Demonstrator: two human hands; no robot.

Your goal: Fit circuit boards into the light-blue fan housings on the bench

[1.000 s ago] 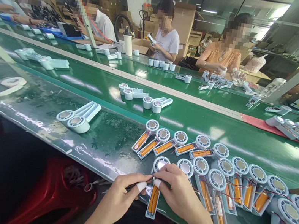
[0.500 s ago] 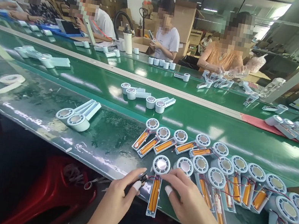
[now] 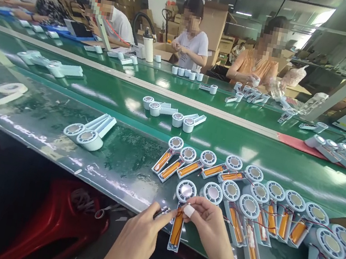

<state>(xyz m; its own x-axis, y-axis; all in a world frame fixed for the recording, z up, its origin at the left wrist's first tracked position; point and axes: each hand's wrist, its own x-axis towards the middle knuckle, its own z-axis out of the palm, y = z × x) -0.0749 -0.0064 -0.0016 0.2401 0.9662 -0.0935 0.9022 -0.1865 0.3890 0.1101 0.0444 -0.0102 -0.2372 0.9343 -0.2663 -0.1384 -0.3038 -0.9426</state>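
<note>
In front of me lies a light-blue fan housing with a round slotted head and an open handle. An orange battery with thin wires sits in that handle. My left hand, to the left of the handle, is closed on a small dark circuit board, its index finger reaching to the battery's upper end. My right hand pinches at thin wires just below the round head; its fingertips partly hide them.
Several similar housings with batteries crowd the bench to the right. Two housings without visible batteries lie at left. Beyond runs a green conveyor carrying more housings. Co-workers sit across it. A red stool is below left.
My right hand has closed from spread fingers into a pinch at the wires. My left hand has turned over the board, its index finger now at the battery. Housings on the conveyor have shifted slightly right.
</note>
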